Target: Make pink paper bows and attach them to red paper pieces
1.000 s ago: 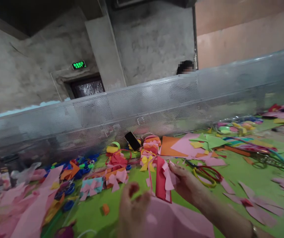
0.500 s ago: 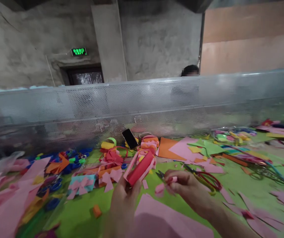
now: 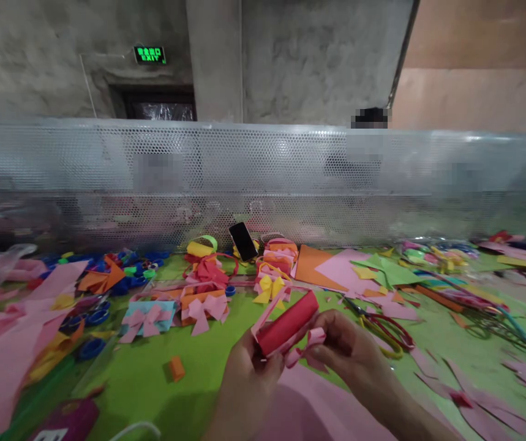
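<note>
My left hand (image 3: 253, 373) is closed around a small red craft bag (image 3: 288, 324) with a pink strip along its side, holding it tilted above the work surface. Just right of it, my right hand (image 3: 348, 343) pinches a looped pink bow (image 3: 308, 346) near the bag's lower edge; whether they touch, I cannot tell. Below both hands lies a large pink sheet (image 3: 308, 404). Finished-looking bags stand ahead, among them a blue bag with a pink bow (image 3: 147, 321) and an orange bag with a pink bow (image 3: 204, 309).
A phone (image 3: 243, 241) leans near a perforated metal divider (image 3: 263, 159). Scissors with red and yellow handles (image 3: 389, 334) lie right of my hands. Pink scraps (image 3: 469, 398) lie further right, and blue-handled scissors (image 3: 95, 313) at left. A person's head (image 3: 370, 117) shows behind the divider.
My left hand has moved right with the red bag, and my right hand has brought the pink bow up beside it. Dark pointed tips by my right hand no longer show. The view has shifted.
</note>
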Demonstrator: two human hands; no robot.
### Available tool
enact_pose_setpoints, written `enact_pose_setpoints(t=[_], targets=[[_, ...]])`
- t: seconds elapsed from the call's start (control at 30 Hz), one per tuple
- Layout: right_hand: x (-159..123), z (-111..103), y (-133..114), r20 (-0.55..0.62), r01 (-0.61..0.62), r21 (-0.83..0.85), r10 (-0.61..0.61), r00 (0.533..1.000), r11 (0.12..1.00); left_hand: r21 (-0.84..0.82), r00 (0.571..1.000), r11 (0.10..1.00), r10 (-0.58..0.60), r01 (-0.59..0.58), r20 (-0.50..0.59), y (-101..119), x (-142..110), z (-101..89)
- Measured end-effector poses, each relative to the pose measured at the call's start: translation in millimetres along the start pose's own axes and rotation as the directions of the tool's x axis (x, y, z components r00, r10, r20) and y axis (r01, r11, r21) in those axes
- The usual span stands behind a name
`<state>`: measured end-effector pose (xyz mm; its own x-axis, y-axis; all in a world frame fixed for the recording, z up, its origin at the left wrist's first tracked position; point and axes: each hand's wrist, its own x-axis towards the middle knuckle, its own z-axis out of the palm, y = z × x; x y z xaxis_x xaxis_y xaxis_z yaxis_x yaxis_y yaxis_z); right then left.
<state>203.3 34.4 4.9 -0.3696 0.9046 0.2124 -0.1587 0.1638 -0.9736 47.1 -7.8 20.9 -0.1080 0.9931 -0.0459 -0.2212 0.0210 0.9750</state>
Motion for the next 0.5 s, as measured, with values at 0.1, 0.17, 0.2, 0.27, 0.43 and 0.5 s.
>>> enact_pose_setpoints(t=[0.1,0.17,0.2,0.27,0.43,0.5], targets=[[1.3,1.5,0.3,-0.051,-0.014,0.027,0.016,0.999,1.000,0.113,0.999,0.994,0.015,-0.011,-0.034,0.9,-2.2,-1.1],[1.8,3.7,-0.8,-0.099,-0.023,0.028,0.026,0.995,0.999,0.175,0.999,0.984,0.022,-0.013,-0.048,1.5,-2.8,-2.6],[1.9,4.8,-1.2,-0.123,-0.025,0.026,0.028,0.992,0.999,0.193,0.998,0.981,0.023,-0.013,-0.050,1.4,-2.8,-3.4],[2.1,6.7,-1.0,-0.172,-0.022,0.028,0.026,0.985,0.999,0.204,0.999,0.979,0.023,-0.013,-0.044,0.5,-2.5,-4.3],[3.7,6.1,8.0,-0.226,-0.042,0.064,0.056,0.972,0.997,0.192,0.996,0.981,0.043,-0.027,-0.081,-3.8,-3.7,-0.9],[4.6,5.3,12.0,-0.232,-0.040,0.063,0.054,0.971,0.997,0.179,0.992,0.983,0.069,-0.049,-0.104,-4.7,-5.2,2.1]])
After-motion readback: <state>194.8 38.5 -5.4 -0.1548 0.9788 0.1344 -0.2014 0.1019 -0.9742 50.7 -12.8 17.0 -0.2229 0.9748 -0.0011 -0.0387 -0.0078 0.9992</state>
